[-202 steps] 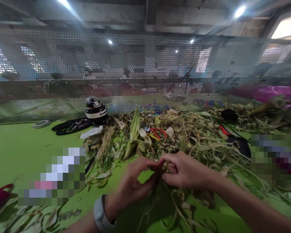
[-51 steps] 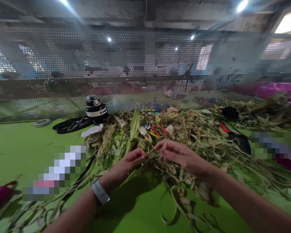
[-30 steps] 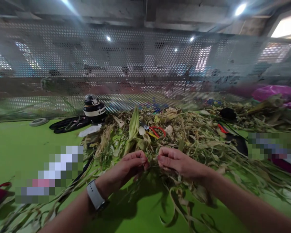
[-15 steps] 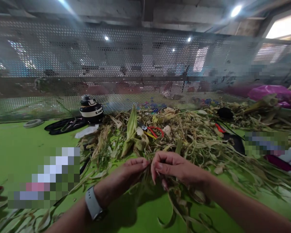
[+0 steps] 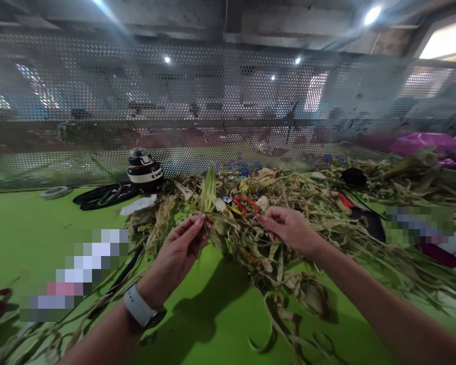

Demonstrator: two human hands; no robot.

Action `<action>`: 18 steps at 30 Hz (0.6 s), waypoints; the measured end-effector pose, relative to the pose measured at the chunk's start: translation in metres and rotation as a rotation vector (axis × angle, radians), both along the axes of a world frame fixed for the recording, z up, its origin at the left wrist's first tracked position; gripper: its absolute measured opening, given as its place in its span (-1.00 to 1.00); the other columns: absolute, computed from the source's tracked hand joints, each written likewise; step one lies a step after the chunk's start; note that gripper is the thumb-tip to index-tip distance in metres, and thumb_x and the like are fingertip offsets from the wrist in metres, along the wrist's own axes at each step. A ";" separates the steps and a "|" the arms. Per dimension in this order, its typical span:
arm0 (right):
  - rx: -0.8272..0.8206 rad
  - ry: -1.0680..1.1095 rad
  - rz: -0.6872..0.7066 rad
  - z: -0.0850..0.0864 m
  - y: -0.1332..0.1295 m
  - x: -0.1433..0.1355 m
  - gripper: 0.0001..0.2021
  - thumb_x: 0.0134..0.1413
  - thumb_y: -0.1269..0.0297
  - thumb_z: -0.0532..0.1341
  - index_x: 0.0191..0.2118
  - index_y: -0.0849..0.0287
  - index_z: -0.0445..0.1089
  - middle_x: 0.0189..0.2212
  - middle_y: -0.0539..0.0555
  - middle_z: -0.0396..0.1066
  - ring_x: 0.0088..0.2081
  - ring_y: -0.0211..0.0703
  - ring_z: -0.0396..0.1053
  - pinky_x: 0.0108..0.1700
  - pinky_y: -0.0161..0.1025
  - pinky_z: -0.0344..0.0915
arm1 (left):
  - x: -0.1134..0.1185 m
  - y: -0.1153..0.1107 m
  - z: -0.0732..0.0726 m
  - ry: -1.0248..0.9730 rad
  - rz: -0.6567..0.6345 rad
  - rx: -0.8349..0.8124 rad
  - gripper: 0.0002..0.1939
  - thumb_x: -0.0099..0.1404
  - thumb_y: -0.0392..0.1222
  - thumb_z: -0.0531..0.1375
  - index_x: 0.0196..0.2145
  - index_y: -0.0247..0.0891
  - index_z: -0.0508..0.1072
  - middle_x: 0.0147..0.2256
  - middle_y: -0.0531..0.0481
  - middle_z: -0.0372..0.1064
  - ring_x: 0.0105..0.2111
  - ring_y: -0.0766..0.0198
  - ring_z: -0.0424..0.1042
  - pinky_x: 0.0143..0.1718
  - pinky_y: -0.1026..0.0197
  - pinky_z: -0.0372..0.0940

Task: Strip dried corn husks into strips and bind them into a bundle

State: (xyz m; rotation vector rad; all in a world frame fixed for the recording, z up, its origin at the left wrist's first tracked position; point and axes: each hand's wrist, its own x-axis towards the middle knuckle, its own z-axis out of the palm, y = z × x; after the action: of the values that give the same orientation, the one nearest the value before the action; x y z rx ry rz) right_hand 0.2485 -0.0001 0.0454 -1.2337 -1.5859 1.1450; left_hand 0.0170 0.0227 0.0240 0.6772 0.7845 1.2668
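Note:
My left hand point(image 5: 186, 238), with a white-strapped watch point(image 5: 140, 306) on its wrist, pinches thin dry corn husk strips point(image 5: 226, 220) between thumb and fingers. Opposite it, my right hand point(image 5: 289, 229) is closed in a pinch at the other side of these strips, low over the pile. Just beyond my hands lie pliers point(image 5: 245, 206) with red handles and a yellow part. A larger pale green corn husk point(image 5: 208, 190) stands tilted behind my left fingertips. Loose curled husk shreds point(image 5: 275, 324) hang and lie below my right hand.
A heap of dried husks point(image 5: 307, 197) spreads across the green table point(image 5: 19, 218). At the back left stand a black-and-white jar-shaped container point(image 5: 145, 175) and a black coil point(image 5: 104, 196). A perforated metal screen point(image 5: 213, 91) closes the far side. A purple bag point(image 5: 433, 147) sits far right.
My hands have moved apart and farther forward, left hand to the left, right hand slightly right. Husk strips now show between them.

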 end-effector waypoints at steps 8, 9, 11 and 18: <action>-0.087 -0.398 -0.012 0.000 0.009 0.020 -0.75 0.07 0.08 0.11 -0.39 0.20 0.25 -0.64 -0.06 0.35 -0.71 -0.40 0.09 -0.63 -0.42 -0.04 | -0.008 0.002 0.016 -0.102 0.125 0.101 -0.79 0.05 -0.44 0.26 -0.36 -0.19 0.48 -0.45 0.18 0.44 -0.52 0.48 0.39 -0.58 0.49 0.28; -0.007 -0.553 -0.072 -0.001 0.010 0.021 -0.80 0.06 0.15 0.12 -0.39 0.21 0.28 -0.57 -0.01 0.39 -0.62 -0.35 0.20 -0.56 -0.40 0.04 | -0.009 0.002 0.016 -0.109 0.120 0.110 -0.77 0.06 -0.45 0.25 -0.34 -0.17 0.47 -0.45 0.18 0.44 -0.51 0.48 0.39 -0.56 0.48 0.29; 0.164 -0.860 -0.183 -0.006 0.011 0.021 -0.87 0.04 0.26 0.13 -0.38 0.21 0.34 -0.44 0.06 0.41 -0.40 -0.23 0.33 -0.39 -0.35 0.11 | -0.008 0.002 0.011 -0.109 0.089 0.102 -0.75 0.06 -0.46 0.23 -0.32 -0.17 0.46 -0.44 0.16 0.44 -0.48 0.46 0.41 -0.50 0.47 0.32; 0.133 -1.279 -0.047 -0.012 0.007 0.017 -0.87 -0.10 0.33 0.15 -0.37 0.17 0.40 -0.34 0.10 0.43 -0.28 -0.09 0.38 -0.38 -0.32 0.12 | 0.001 0.000 -0.012 -0.046 -0.085 0.031 -0.75 -0.02 -0.44 0.29 -0.34 -0.22 0.43 -0.36 0.06 0.49 -0.39 0.39 0.45 -0.42 0.43 0.34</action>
State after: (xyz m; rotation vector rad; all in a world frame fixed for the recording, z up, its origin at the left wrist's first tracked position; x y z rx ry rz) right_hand 0.2655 0.0067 0.0330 -2.0571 -2.4048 0.0742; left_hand 0.0178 0.0225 0.0123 0.6972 0.6927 1.2155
